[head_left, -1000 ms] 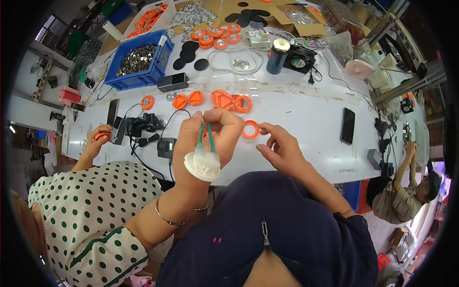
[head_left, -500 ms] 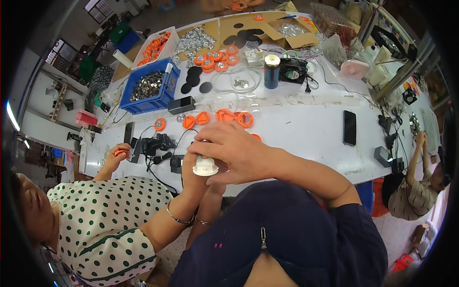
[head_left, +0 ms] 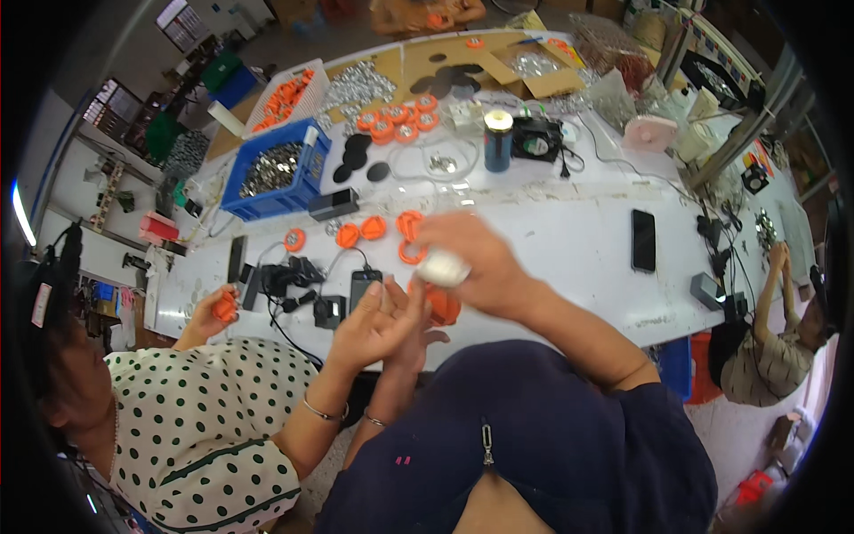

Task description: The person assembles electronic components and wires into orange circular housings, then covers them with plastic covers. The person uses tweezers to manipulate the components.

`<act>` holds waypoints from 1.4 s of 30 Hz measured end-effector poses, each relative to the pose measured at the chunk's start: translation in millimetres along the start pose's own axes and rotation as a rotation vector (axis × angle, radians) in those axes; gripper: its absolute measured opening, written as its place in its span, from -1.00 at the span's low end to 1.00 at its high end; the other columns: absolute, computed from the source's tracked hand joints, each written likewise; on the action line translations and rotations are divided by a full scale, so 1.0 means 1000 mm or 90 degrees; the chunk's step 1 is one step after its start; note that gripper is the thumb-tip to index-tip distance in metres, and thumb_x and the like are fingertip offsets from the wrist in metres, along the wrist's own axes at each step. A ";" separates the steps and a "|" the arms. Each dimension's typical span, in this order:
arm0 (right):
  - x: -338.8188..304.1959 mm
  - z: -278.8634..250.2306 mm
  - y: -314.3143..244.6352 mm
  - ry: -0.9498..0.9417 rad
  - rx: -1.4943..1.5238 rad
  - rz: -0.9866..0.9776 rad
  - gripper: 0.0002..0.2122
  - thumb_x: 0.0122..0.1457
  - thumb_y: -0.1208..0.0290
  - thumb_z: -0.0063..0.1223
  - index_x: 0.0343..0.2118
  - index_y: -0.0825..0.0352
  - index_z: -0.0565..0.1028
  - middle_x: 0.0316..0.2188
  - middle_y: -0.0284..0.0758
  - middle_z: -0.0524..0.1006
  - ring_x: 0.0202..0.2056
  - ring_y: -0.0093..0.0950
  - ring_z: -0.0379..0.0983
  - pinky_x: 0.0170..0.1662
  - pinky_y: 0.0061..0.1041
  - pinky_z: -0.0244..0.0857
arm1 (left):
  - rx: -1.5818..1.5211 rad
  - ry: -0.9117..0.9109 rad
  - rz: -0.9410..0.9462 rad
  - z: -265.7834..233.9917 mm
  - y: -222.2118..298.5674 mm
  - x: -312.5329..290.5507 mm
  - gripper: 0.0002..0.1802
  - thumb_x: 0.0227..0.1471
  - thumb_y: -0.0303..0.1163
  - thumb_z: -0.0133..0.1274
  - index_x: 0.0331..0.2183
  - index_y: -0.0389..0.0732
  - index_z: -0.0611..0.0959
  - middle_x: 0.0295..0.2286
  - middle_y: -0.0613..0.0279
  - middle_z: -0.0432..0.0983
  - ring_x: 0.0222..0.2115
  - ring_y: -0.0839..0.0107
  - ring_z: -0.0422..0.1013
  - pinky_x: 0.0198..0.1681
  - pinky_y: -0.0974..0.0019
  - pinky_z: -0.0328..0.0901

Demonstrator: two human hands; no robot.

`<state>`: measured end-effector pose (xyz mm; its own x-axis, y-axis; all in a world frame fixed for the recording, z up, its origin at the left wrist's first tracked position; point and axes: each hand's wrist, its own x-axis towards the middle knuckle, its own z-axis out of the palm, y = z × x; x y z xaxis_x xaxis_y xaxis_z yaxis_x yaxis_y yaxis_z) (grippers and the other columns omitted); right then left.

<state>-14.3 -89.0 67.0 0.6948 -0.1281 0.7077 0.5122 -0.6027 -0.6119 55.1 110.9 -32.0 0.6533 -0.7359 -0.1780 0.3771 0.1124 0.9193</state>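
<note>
My right hand (head_left: 480,258), smeared by motion, is closed on a white plastic cap-like piece (head_left: 443,268) above the table's near edge. Just below it, my left hand (head_left: 409,354) is partly hidden behind a co-worker's hand (head_left: 366,327). An orange round plastic part (head_left: 443,305) sits at my left fingers, which appear to hold it; the grip is mostly covered. The co-worker's near hand has its fingers spread, touching or very close to mine. Their other hand (head_left: 216,311) holds another orange part.
Orange rings and caps (head_left: 372,228) lie beyond my hands. A black phone (head_left: 642,240) is on the right, cables and adapters (head_left: 298,274) on the left. Farther back stand a blue bin of metal pieces (head_left: 320,160), a can (head_left: 497,142) and a fan (head_left: 537,138).
My right hand has moved right with the white piece, which has tilted. The orange part at my left hand has come into sight. The co-worker's near hand shows spread fingers, formerly covered by mine.
</note>
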 end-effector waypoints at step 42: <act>-0.134 -0.013 0.231 0.062 -0.073 0.841 -0.61 -0.05 0.11 0.19 -0.32 0.39 0.52 -0.43 -0.21 0.55 -0.36 -0.36 0.48 -0.25 -0.42 0.33 | -0.169 0.140 -0.099 0.016 0.024 0.001 -0.66 0.07 -0.45 0.01 -0.11 -0.33 0.38 -0.30 0.00 0.50 -0.35 0.16 0.53 -0.57 0.28 0.50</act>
<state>3.8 -221.1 -164.6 0.5924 -0.7173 -0.3667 -0.5636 -0.0437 -0.8249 54.7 102.0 -4.8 0.6893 -0.5999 -0.4061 0.6212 0.2010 0.7575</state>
